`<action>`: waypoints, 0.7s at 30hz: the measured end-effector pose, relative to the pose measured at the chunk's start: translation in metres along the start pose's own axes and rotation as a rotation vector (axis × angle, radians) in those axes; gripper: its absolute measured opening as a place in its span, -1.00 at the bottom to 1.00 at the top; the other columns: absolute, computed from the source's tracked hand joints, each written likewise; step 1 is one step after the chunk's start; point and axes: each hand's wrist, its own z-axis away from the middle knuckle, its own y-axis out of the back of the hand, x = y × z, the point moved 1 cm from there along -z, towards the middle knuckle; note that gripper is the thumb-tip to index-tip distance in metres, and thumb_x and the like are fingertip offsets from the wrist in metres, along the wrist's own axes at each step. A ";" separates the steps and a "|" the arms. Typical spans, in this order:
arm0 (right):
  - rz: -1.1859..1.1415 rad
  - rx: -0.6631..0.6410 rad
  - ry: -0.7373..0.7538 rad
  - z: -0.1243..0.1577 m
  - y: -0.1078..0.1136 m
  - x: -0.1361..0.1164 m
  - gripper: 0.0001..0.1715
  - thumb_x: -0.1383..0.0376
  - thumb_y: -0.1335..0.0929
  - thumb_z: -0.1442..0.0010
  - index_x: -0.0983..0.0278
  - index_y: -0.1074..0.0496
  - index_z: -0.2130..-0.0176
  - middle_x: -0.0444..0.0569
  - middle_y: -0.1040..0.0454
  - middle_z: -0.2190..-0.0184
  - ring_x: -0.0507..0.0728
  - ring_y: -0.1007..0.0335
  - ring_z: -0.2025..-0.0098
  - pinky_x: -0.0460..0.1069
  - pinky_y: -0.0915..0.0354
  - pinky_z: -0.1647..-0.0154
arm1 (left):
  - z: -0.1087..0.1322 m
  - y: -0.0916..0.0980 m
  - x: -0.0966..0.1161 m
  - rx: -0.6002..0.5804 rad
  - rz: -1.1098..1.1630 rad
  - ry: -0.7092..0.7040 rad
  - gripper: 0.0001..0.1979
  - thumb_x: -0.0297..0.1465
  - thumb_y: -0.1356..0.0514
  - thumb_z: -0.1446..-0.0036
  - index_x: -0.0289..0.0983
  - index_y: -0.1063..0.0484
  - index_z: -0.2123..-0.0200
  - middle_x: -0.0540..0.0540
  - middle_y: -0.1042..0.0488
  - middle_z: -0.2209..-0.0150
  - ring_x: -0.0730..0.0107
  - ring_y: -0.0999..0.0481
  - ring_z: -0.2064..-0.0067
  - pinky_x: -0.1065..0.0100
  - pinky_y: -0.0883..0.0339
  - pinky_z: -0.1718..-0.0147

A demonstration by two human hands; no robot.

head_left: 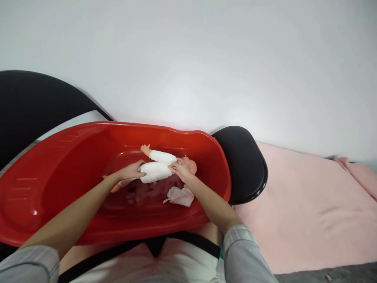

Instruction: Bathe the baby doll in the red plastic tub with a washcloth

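A baby doll point(156, 171) with a white cloth torso and white sleeve lies on its back or side in a red baby bathtub point(73, 165), its head to the right. My left hand point(133, 170) grips the doll's lower body, thumb and fingers on either side of it. Up at the neck and shoulder, my right hand point(181, 169) is closed on the doll and hides part of its head. One doll hand point(145, 149) sticks up toward the tub's far wall. A pale pink cloth piece with a tie point(180, 195) lies below my right wrist.
A black stool or chair seat point(246, 165) stands against the tub's right end. Beyond it spreads a pink blanket point(309, 212). A large black rounded surface point(38, 98) is at the left, and a pale wall point(188, 63) rises behind.
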 end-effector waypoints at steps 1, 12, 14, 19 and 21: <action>0.030 -0.011 0.000 -0.001 0.001 -0.002 -0.63 0.61 -0.35 -0.26 0.26 -0.35 0.02 -0.20 -0.47 0.42 0.02 -0.56 0.30 0.05 -0.57 -0.27 | -0.002 0.000 -0.003 0.001 0.014 0.014 -0.09 0.10 -0.26 -0.01 -0.43 -0.55 -0.27 -0.40 -0.65 -0.17 -0.30 -0.65 -0.13 0.14 -0.56 -0.08; 0.141 -0.081 0.019 -0.008 0.009 -0.005 -0.48 0.59 -0.38 -0.24 0.33 -0.38 -0.16 -0.14 -0.53 0.34 0.09 -0.70 0.21 0.12 -0.54 -0.32 | -0.012 0.006 -0.013 0.150 -0.277 0.011 -0.23 0.03 -0.20 -0.25 -0.33 -0.61 -0.35 -0.38 -0.64 -0.24 -0.32 -0.57 -0.27 -0.01 -0.37 -0.31; 0.149 -0.078 0.012 -0.009 0.009 -0.005 -0.41 0.57 -0.39 -0.27 0.36 -0.35 -0.25 -0.11 -0.56 0.31 0.10 -0.70 0.20 0.13 -0.53 -0.32 | -0.011 0.004 -0.005 0.125 -0.375 -0.012 -0.29 -0.06 -0.16 -0.35 -0.37 -0.57 -0.39 -0.42 -0.63 -0.24 -0.29 -0.59 -0.26 -0.04 -0.35 -0.32; 0.160 -0.061 0.036 -0.014 0.008 -0.002 -0.18 0.51 -0.41 -0.27 0.34 -0.19 -0.43 -0.10 -0.60 0.25 0.09 -0.70 0.21 0.08 -0.58 -0.21 | -0.007 0.000 0.012 0.115 -0.506 0.002 -0.36 -0.24 -0.10 -0.46 -0.52 -0.50 -0.42 -0.52 -0.58 -0.27 -0.23 -0.59 -0.27 0.00 -0.32 -0.32; 0.258 0.022 0.043 -0.020 0.008 -0.003 -0.28 0.49 -0.40 -0.28 0.30 -0.25 -0.36 -0.15 -0.57 0.29 0.07 -0.67 0.28 0.02 -0.60 -0.09 | -0.007 -0.002 0.013 0.124 -0.480 0.041 -0.37 -0.25 -0.13 -0.46 -0.49 -0.48 -0.43 -0.49 -0.58 -0.29 -0.21 -0.58 -0.29 0.05 -0.32 -0.33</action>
